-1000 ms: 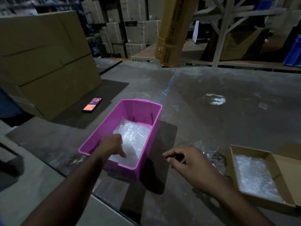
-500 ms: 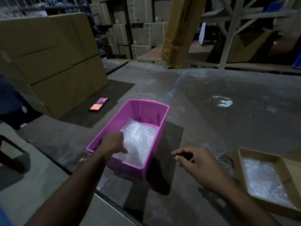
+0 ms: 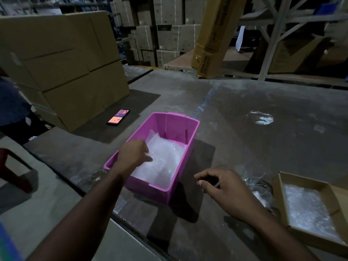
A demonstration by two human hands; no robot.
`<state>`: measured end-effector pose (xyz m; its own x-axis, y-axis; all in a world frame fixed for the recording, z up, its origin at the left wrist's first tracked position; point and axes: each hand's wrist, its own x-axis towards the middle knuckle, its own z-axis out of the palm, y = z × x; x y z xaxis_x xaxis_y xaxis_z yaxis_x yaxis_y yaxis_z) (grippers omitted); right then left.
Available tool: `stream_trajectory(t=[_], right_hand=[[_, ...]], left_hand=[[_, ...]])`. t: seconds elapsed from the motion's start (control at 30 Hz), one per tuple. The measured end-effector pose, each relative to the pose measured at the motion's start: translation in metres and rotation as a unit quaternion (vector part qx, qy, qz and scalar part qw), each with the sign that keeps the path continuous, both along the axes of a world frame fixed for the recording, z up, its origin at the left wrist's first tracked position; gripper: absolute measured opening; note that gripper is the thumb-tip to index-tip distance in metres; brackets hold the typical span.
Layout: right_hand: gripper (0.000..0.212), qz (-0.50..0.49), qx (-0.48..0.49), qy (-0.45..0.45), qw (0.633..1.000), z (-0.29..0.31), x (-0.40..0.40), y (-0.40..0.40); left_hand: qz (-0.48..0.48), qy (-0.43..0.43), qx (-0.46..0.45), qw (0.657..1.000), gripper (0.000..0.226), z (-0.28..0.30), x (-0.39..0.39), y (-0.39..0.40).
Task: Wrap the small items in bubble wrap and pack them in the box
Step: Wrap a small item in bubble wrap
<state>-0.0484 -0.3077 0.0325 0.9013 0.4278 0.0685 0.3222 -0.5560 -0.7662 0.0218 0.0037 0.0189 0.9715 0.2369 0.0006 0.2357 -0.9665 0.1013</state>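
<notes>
The left hand (image 3: 134, 154) is reaching down into the pink bin (image 3: 192, 132), which is sitting near the middle of the table (image 3: 263, 157). Its fingers are curling onto the wrap (image 3: 165, 161) filling the bin floor, though whether they are actually pinching a sheet or only pressing on it is too hidden to tell. The right hand (image 3: 224, 187) is hovering just right of the bin with thumb and fingers loosely bent and nothing visibly between them (a thin pale line near the fingertips could be a scrap or a glint).

The box (image 3: 282, 187) is lying open at the near right edge, already lined with more wrap, and some clear crumpled plastic (image 3: 261, 187) is sitting between it and the right hand. A lit phone (image 3: 118, 117) is resting far left, beside stacked cartons (image 3: 62, 72).

The wrap is likely to feel very light, soft and floppy, a bit slick, and prone to clinging to the sheets below. Pinching a free corner or edge looks better than grabbing the middle. Any small items are probably buried under it; none are showing.
</notes>
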Motion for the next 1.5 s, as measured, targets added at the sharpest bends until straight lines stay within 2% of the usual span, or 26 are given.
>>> stream_trajectory(t=[0.1, 0.27, 0.33, 0.4, 0.43, 0.5, 0.53, 0.63, 0.73, 0.8, 0.87, 0.9, 1.0, 1.07, 1.13, 1.2, 1.27, 1.33, 1.43, 1.5], right_hand=[[0.014, 0.003, 0.002, -0.004, 1.000, 0.001, 0.002, 0.003], [0.016, -0.009, 0.019, -0.013, 1.000, 0.004, 0.004, 0.004], [0.025, -0.019, 0.033, -0.028, 0.999, 0.003, 0.006, 0.004], [0.036, -0.023, 0.035, -0.036, 0.998, 0.001, 0.009, 0.004], [0.041, -0.027, 0.037, -0.038, 0.998, 0.000, 0.011, 0.004], [0.047, -0.042, 0.045, -0.036, 0.997, -0.001, 0.014, 0.003], [0.049, -0.053, 0.056, -0.029, 0.997, -0.001, 0.016, 0.003], [0.060, -0.087, 0.132, 0.025, 0.987, 0.000, 0.021, 0.004], [0.076, -0.110, 0.301, 0.115, 0.940, -0.001, 0.026, 0.002], [0.069, -0.123, 0.385, 0.142, 0.904, 0.002, 0.026, -0.003], [0.061, -0.140, 0.426, 0.148, 0.881, 0.005, 0.025, -0.012], [0.056, -0.143, 0.436, 0.142, 0.877, 0.007, 0.024, -0.017], [0.035, -0.155, 0.446, 0.112, 0.874, 0.013, 0.022, -0.031], [0.027, -0.190, 0.428, 0.080, 0.880, 0.012, 0.021, -0.043], [0.021, -0.222, 0.414, 0.051, 0.881, 0.012, 0.018, -0.054], [0.015, -0.258, 0.421, 0.036, 0.869, 0.011, 0.015, -0.067], [0.018, -0.287, 0.434, 0.031, 0.853, 0.013, 0.011, -0.076], [0.030, -0.294, 0.429, 0.034, 0.854, 0.015, 0.007, -0.082], [0.038, -0.265, 0.440, 0.079, 0.854, 0.019, 0.001, -0.087], [0.052, -0.231, 0.437, 0.118, 0.862, 0.018, -0.002, -0.089]], left_hand=[[-0.008, -0.036, -0.009, 0.999, 0.046, 0.010, -0.002, -0.004], [-0.021, -0.140, -0.030, 0.990, 0.015, 0.027, -0.007, -0.015], [-0.040, -0.179, -0.099, 0.978, 0.008, 0.036, -0.011, -0.025], [-0.085, -0.177, -0.224, 0.955, 0.012, 0.048, -0.016, -0.037], [-0.111, -0.155, -0.311, 0.931, 0.013, 0.054, -0.019, -0.044], [-0.146, -0.105, -0.489, 0.854, 0.016, 0.066, -0.026, -0.059], [-0.160, -0.093, -0.548, 0.816, 0.016, 0.070, -0.030, -0.066], [-0.188, -0.091, -0.641, 0.738, 0.018, 0.075, -0.031, -0.086], [-0.195, -0.094, -0.699, 0.682, 0.026, 0.076, -0.033, -0.106], [-0.175, -0.071, -0.762, 0.620, 0.027, 0.074, -0.034, -0.117], [-0.156, -0.036, -0.815, 0.557, 0.033, 0.069, -0.034, -0.128], [-0.153, -0.027, -0.820, 0.550, 0.037, 0.064, -0.032, -0.133], [-0.137, -0.035, -0.778, 0.612, 0.047, 0.055, -0.030, -0.148], [-0.125, -0.046, -0.758, 0.639, 0.048, 0.050, -0.030, -0.154], [-0.129, -0.047, -0.746, 0.651, 0.051, 0.045, -0.028, -0.158], [-0.134, -0.042, -0.747, 0.650, 0.056, 0.039, -0.025, -0.160], [-0.143, -0.039, -0.746, 0.649, 0.055, 0.036, -0.022, -0.165], [-0.157, -0.022, -0.753, 0.638, 0.053, 0.034, -0.021, -0.173], [-0.173, 0.000, -0.768, 0.616, 0.056, 0.033, -0.022, -0.188], [-0.170, -0.033, -0.756, 0.632, 0.056, 0.032, -0.023, -0.198]])
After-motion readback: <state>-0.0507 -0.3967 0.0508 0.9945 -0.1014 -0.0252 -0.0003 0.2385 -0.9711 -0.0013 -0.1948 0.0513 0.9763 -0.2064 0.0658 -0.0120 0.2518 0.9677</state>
